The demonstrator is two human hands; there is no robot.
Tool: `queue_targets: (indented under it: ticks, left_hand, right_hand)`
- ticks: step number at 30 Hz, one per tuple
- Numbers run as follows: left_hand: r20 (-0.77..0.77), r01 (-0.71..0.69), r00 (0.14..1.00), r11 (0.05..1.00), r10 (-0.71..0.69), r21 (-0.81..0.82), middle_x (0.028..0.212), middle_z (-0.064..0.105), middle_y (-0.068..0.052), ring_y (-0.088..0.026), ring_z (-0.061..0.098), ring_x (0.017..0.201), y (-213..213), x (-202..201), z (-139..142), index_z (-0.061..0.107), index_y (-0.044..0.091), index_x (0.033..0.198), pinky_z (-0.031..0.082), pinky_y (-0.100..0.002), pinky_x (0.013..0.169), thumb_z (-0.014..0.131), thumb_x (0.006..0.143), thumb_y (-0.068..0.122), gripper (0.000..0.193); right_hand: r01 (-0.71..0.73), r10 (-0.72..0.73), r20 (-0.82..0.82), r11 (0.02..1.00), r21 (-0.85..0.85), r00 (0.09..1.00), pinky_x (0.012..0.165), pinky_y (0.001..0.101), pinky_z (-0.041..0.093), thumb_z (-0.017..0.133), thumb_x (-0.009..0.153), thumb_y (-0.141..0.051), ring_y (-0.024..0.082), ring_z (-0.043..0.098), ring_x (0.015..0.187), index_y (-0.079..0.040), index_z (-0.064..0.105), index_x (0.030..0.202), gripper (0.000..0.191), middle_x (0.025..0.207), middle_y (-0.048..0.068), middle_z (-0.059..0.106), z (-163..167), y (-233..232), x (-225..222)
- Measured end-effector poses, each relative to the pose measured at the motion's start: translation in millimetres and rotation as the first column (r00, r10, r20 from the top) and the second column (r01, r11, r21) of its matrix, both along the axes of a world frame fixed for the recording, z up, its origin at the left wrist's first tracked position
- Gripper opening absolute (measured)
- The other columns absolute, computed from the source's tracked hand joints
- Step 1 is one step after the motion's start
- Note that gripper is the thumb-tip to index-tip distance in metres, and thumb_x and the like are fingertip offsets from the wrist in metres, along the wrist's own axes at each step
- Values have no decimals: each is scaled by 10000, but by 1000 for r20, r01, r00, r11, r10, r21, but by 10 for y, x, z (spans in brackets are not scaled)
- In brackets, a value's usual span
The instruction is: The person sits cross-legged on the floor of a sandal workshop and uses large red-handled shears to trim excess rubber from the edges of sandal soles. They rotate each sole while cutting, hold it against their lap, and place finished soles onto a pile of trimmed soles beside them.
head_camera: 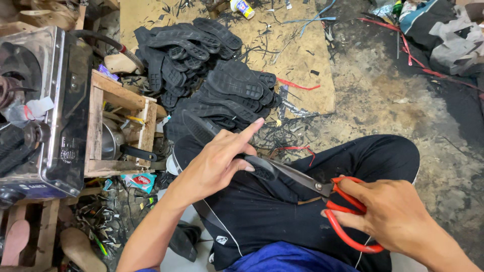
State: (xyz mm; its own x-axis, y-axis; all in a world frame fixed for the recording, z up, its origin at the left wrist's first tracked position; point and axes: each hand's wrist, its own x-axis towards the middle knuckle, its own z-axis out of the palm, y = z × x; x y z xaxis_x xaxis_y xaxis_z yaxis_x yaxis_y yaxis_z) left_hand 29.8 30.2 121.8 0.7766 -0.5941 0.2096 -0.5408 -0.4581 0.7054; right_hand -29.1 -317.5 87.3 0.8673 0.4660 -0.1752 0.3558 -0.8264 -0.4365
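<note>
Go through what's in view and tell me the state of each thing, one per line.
Left hand: pressing a black sole onto the lap, forefinger stretched out.
Right hand: gripping the red handles of the scissors.
Scissors: blades at the sole's edge; how far open, I cannot tell.
Pile of soles: heaped loosely on the floor.
Wooden crate: open, a metal pot inside.
</note>
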Motion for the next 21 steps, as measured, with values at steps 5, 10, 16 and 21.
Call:
queue_targets:
  ticks: [5,10,16,21]
  left_hand:
    - [-15,-96,995,986,95,-139,1036,732,-67,-259,643,997,1,-13,-82,450,65,1540,503,-366,952,750,805,-50,802]
    - [8,-97,995,970,102,-225,1086,725,-91,-242,674,1006,14,-13,-173,672,75,1317,518,-343,950,741,828,-66,514]
    - [-232,-360,930,833,285,-421,1114,655,-87,-181,657,951,-59,-6,-350,656,33,1123,542,-317,830,763,900,-39,258]
    - [-356,-419,855,97,378,-903,1172,657,-104,-194,669,1064,-153,-35,-539,506,60,1310,564,-360,1009,702,990,-72,398]
  right_hand:
    - [293,-316,-120,940,-177,941,604,428,482,848,754,-531,305,661,622,-204,695,1075,483,610,102,639,30,-19,21]
    - [424,-400,-160,889,172,903,497,407,468,875,705,-389,312,620,476,-121,694,973,420,569,131,636,-23,82,-63]
    - [480,-427,-228,827,294,875,467,350,423,870,732,-281,224,488,441,-59,669,955,374,536,114,560,-299,189,-122]
    - [530,-447,-285,721,446,848,455,305,339,800,762,-126,100,410,468,-31,672,948,244,518,49,561,-547,232,-137]
